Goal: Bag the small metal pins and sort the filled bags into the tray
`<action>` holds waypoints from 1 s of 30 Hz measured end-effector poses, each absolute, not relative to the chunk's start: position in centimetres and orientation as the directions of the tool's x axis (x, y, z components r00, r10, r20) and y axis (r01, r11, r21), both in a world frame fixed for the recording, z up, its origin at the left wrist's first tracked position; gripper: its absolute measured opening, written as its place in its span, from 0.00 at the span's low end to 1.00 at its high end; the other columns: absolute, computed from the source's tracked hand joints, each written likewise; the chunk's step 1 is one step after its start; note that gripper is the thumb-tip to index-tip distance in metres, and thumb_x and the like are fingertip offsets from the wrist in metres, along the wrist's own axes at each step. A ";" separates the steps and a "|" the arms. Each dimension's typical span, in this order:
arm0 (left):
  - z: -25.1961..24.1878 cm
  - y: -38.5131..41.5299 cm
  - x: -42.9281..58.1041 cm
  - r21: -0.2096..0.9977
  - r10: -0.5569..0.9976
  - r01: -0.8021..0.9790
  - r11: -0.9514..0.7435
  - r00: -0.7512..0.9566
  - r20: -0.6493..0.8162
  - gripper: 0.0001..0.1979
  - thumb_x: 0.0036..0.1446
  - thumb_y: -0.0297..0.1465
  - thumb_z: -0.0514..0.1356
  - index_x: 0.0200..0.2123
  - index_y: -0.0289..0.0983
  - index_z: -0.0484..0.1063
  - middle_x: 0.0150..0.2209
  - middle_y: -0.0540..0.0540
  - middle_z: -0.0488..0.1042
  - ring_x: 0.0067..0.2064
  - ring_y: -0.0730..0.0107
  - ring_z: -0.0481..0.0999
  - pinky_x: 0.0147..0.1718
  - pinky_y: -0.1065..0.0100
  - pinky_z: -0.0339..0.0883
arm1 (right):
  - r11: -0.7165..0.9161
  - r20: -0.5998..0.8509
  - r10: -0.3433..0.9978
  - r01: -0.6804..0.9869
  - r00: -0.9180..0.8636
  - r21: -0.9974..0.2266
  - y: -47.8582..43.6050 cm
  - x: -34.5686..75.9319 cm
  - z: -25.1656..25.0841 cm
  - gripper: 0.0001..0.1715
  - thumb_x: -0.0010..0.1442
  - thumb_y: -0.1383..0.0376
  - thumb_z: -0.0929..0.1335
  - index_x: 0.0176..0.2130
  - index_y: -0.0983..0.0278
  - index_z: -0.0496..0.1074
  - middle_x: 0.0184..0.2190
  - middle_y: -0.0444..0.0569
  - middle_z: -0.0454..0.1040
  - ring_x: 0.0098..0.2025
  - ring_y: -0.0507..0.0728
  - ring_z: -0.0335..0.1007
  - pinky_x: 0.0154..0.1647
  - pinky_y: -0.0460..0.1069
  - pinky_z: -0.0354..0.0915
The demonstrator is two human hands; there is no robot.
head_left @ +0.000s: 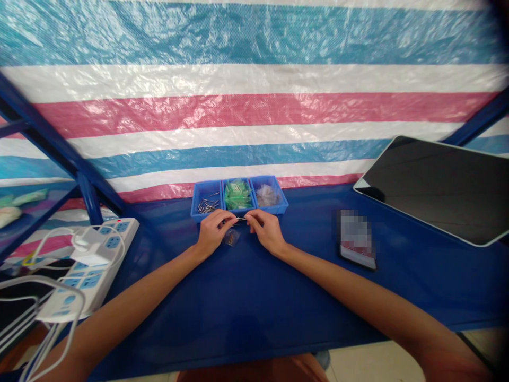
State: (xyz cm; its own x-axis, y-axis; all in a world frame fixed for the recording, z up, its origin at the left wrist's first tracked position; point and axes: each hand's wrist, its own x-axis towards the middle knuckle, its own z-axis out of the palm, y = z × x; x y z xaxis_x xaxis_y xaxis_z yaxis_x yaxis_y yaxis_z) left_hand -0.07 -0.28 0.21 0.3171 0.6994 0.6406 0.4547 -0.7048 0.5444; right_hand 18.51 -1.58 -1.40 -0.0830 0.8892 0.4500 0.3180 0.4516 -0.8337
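My left hand (213, 229) and my right hand (265, 229) rest on the blue table (246, 297), fingertips pinched toward each other. Between them they hold a thin metal pin (240, 218), just in front of three small blue bins. A tiny clear bag (231, 237) with small parts lies on the table under my left hand's fingers. The left bin (205, 204) holds several metal pins, the middle bin (238, 195) green pieces, the right bin (268, 195) clear little bags.
A white power strip (85, 268) with a plugged charger and cables sits at the left. A phone (357, 245) lies right of my hands. A large dark tablet (441, 185) leans at the right. A striped tarp (254, 106) hangs behind; blue frame bars (59, 148) stand left.
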 end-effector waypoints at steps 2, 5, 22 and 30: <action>0.2 -0.3 -0.1 0.542 0.703 0.468 -0.698 0.303 0.643 0.08 0.59 0.34 0.58 0.33 0.36 0.73 0.32 0.47 0.74 0.32 0.73 0.72 0.30 0.73 0.65 | 0.458 0.452 0.887 0.298 -0.094 -0.837 -1.7 18.5 -1.3 0.12 0.62 0.57 0.64 0.39 0.62 0.71 0.26 0.44 0.72 0.21 0.50 0.67 0.27 0.46 0.64; 0.2 -0.3 -0.1 0.534 0.706 0.489 -0.689 0.290 0.646 0.08 0.60 0.34 0.57 0.32 0.36 0.73 0.31 0.48 0.74 0.32 0.73 0.71 0.32 0.72 0.65 | 0.477 0.466 0.878 0.288 -0.108 -0.831 -1.8 18.4 -1.1 0.11 0.62 0.58 0.64 0.39 0.62 0.71 0.28 0.43 0.72 0.22 0.50 0.66 0.27 0.46 0.64; 0.2 -0.3 -0.1 0.535 0.680 0.444 -0.719 0.289 0.674 0.07 0.59 0.33 0.58 0.34 0.37 0.74 0.33 0.48 0.75 0.35 0.73 0.73 0.34 0.72 0.67 | 0.513 0.493 0.857 0.355 -0.154 -0.781 -2.0 18.5 -0.8 0.15 0.64 0.57 0.61 0.34 0.63 0.71 0.25 0.44 0.70 0.25 0.51 0.66 0.30 0.46 0.62; 0.1 -0.3 -0.3 0.510 0.691 0.504 -0.698 0.287 0.663 0.10 0.60 0.34 0.56 0.31 0.36 0.73 0.29 0.49 0.74 0.30 0.74 0.72 0.32 0.71 0.65 | 0.518 0.497 0.854 0.357 -0.157 -0.777 -2.0 18.4 -1.0 0.14 0.63 0.56 0.63 0.35 0.62 0.72 0.29 0.46 0.72 0.27 0.52 0.67 0.31 0.46 0.64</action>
State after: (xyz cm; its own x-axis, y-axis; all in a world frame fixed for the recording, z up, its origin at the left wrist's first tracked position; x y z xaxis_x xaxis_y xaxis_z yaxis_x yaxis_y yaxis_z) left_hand -0.26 -0.28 0.13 0.2867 0.6914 0.6631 0.5037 -0.6976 0.5095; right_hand 18.36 -2.00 -1.00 -0.1568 0.8536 0.4968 0.3574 0.5179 -0.7772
